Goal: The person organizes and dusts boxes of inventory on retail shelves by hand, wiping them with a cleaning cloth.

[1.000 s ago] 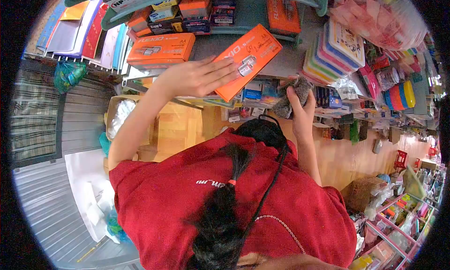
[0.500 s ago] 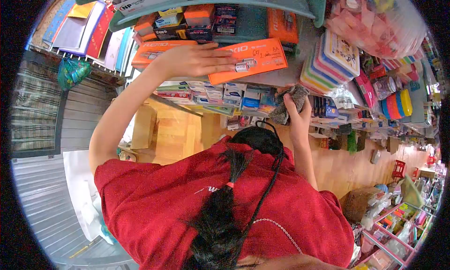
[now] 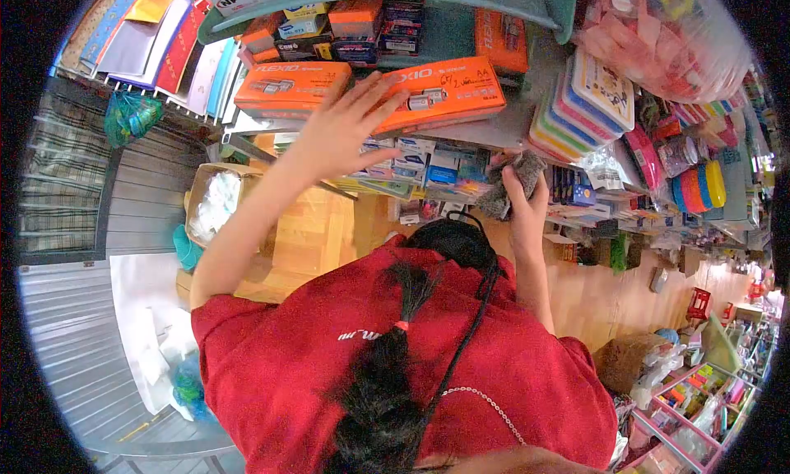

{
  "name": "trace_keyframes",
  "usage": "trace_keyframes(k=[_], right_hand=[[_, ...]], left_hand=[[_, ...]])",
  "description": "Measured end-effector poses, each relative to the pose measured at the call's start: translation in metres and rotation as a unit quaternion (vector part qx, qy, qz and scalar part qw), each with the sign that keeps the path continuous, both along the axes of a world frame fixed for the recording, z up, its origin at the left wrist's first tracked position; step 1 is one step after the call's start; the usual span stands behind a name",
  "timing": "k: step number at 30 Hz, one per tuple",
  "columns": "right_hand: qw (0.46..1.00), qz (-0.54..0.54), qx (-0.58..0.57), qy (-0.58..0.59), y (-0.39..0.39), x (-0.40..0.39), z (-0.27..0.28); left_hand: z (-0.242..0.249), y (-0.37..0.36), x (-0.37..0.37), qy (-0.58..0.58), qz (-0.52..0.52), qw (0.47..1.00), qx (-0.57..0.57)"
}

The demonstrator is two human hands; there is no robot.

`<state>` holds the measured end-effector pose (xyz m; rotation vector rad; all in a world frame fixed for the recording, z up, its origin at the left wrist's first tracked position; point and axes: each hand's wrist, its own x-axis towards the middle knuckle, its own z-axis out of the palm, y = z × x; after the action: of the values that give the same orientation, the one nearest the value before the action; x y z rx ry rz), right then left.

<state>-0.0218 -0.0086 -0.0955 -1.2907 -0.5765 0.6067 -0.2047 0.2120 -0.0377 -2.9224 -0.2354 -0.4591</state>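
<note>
Shelf: the grey shelf board (image 3: pixel 485 128) runs across the upper middle of the frame, crowded with stock; I reach up to it with both arms.
Orange box: the long orange box (image 3: pixel 444 91) lies flat on the shelf, upper centre, just right of a second orange box (image 3: pixel 292 85) of the same make. I judge it stiff cardboard, light for its length, with a smooth printed face that could slide under a flat palm. Best taken by its long edges or cupped at one short end, not pressed from above.
Left hand: my left hand (image 3: pixel 341 124) is spread wide, fingers fanned, palm facing the near left end of the orange box; whether it touches or hangs just off the box I cannot tell. It grips nothing.
Right hand: my right hand (image 3: pixel 522 198) is closed around a grey cloth (image 3: pixel 510 182), centre right, just below the shelf edge.
Grey cloth: soft, fuzzy and bunched; I judge it light and limp, easy to keep in a loose fist.
Small packs: rows of small blue packs (image 3: pixel 440 169) stand under the shelf between my hands.
</note>
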Motion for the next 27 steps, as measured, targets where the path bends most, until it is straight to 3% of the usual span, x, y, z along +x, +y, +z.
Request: trace_keyframes(k=[4, 10, 17, 19, 20, 22, 24, 27], right_hand=[[1.000, 0.018, -0.005, -0.014, -0.001, -0.004, 0.007], [1.000, 0.012, 0.002, -0.003, -0.005, -0.005, 0.007], [1.000, -0.006, -0.006, -0.013, -0.009, 0.002, -0.003], [0.992, -0.030, 0.031, 0.122, -0.010, -0.010, 0.016], [0.980, -0.040, 0.052, 0.188, -0.009, -0.014, 0.024], [0.994, -0.021, 0.037, 0.096, -0.010, -0.004, -0.010], [0.997, -0.011, 0.000, 0.072, -0.001, -0.009, -0.002], [0.929, 0.067, 0.112, 0.347, 0.006, -0.041, 0.043]], left_hand=[[-0.027, -0.010, 0.013, -0.062, 0.051, 0.997, -0.018], [-0.012, 0.013, 0.012, -0.012, -0.031, 0.997, -0.071], [-0.014, 0.016, 0.018, -0.021, 0.004, 0.995, -0.099], [-0.008, 0.007, 0.017, 0.003, 0.044, 0.998, -0.043], [-0.003, -0.004, 0.018, -0.046, 0.024, 0.994, -0.093], [0.006, -0.041, 0.028, -0.143, -0.022, 0.972, -0.188], [0.001, -0.078, 0.045, -0.196, -0.078, 0.919, -0.333], [-0.015, -0.126, 0.079, -0.279, -0.113, 0.857, -0.420]])
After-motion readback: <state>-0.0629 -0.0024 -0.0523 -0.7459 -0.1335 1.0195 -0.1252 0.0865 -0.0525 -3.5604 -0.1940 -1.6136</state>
